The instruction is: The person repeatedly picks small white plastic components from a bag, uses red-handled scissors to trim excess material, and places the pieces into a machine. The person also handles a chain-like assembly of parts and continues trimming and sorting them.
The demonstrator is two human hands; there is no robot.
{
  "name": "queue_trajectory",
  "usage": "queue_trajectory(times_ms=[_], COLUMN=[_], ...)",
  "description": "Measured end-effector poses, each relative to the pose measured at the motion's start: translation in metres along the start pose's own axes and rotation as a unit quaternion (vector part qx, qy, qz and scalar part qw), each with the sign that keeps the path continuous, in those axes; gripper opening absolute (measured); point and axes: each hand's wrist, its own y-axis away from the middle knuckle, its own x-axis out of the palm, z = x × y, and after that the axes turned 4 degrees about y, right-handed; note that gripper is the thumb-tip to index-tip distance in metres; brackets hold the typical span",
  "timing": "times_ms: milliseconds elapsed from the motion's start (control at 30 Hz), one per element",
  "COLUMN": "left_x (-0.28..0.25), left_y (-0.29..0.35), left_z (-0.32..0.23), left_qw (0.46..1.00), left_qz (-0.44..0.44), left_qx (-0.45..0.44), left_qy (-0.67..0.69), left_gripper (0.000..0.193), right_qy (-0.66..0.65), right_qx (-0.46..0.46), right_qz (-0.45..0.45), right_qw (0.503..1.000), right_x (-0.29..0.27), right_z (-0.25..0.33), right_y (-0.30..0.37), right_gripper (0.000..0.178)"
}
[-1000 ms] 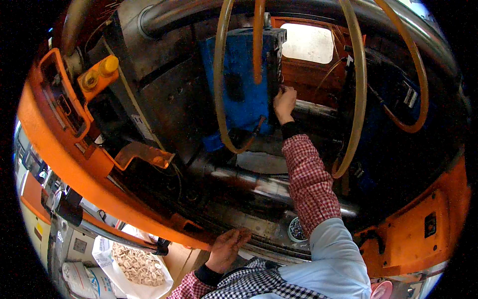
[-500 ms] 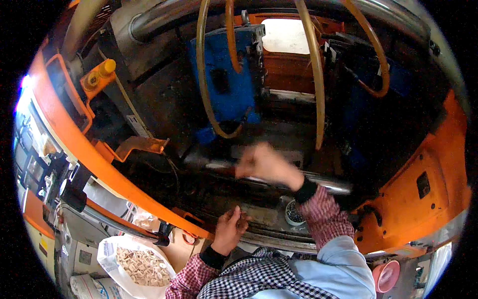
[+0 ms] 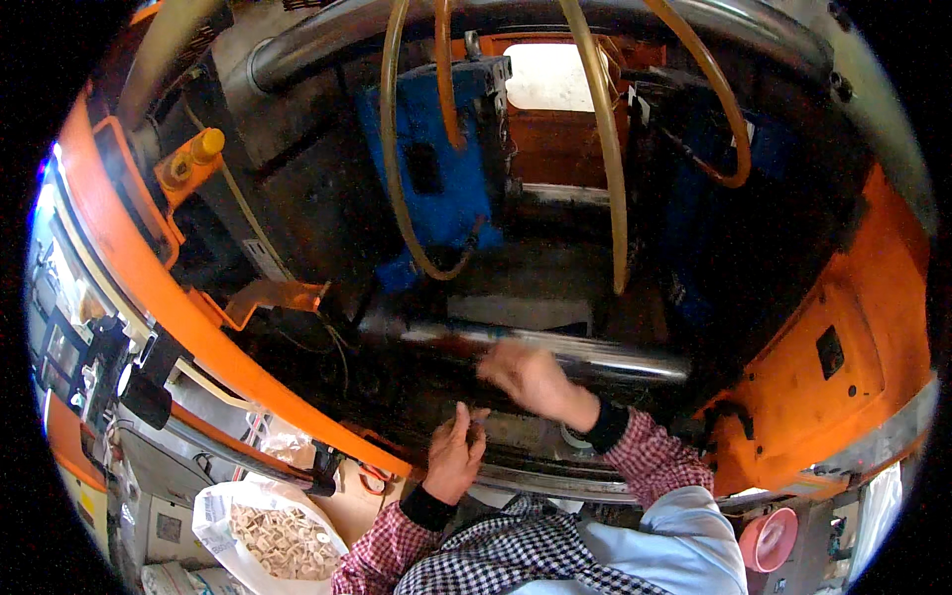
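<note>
My left hand [image 3: 454,458] is raised low in the middle, near the machine's front edge. Its fingers are curled together, and whatever small thing they may hold is too dark to name. To the right and a little farther in, my right hand [image 3: 535,382] hovers in front of a shiny metal bar [image 3: 605,357]. Its bent fingers are drawn together and slightly blurred; any held thing is hidden. Beneath the right wrist shows part of a small light bowl [image 3: 573,437], its contents mostly covered by the wrist.
Orange machine panels [image 3: 808,372] flank the dark interior. Hoses [image 3: 607,169] hang before a blue block [image 3: 436,169]. An orange bracket [image 3: 273,296] juts in from the left. A white sack [image 3: 213,506] of small beige pieces stands lower left, a pink basin [image 3: 770,540] lower right.
My right hand has come down and nearer to my left hand, its forearm now covering most of the bowl. The left hand has shifted slightly. The view has tilted a little.
</note>
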Motion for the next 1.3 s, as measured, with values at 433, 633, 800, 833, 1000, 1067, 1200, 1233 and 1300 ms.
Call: queue_trajectory(times_ms=[433, 633, 800, 833, 1000, 1067, 1200, 1233, 1300], left_x=[-0.007, -0.008, -0.005, -0.006, -0.024, -0.033, -0.005, 0.0, 0.002], left_y=[0.027, 0.033, 0.028, 0.027, 0.024, 0.027, 0.02, 0.022, 0.023], left_z=[0.003, 0.0, -0.005, -0.001, 0.028, 0.038, 0.022, 0.019, 0.005], left_qw=[0.977, 0.992, 0.977, 0.977, 0.979, 0.905, 0.996, 0.99, 0.994], left_qz=[-0.057, -0.052, -0.077, -0.077, 0.001, 0.051, 0.026, -0.028, -0.039], left_qx=[-0.18, -0.11, -0.172, -0.167, 0.106, 0.25, 0.037, -0.101, -0.086], left_qy=[0.095, -0.02, 0.1, 0.107, -0.172, -0.34, -0.075, 0.095, 0.059], left_gripper=[0.042, 0.042, 0.041, 0.041, 0.038, 0.036, 0.03, 0.028, 0.023], right_qy=[0.154, 0.181, 0.125, 0.116, 0.224, 0.091, 0.195, 0.224, 0.21], right_qx=[0.235, 0.221, 0.25, 0.254, 0.225, 0.245, 0.244, 0.242, 0.251], right_qz=[-0.439, -0.417, -0.412, -0.405, -0.323, -0.329, -0.248, -0.189, -0.188], right_qw=[0.853, 0.863, 0.867, 0.871, 0.892, 0.908, 0.917, 0.925, 0.926], right_x=[-0.003, 0.01, 0.003, 0.004, 0.015, 0.019, -0.014, -0.01, -0.016], right_z=[-0.251, -0.253, -0.247, -0.244, -0.233, -0.238, -0.286, -0.264, -0.209], right_y=[-0.233, -0.244, -0.248, -0.249, -0.246, -0.247, -0.228, -0.224, -0.211], right_gripper=[0.017, 0.018, 0.02, 0.02, 0.032, 0.037, 0.038, 0.035, 0.029])
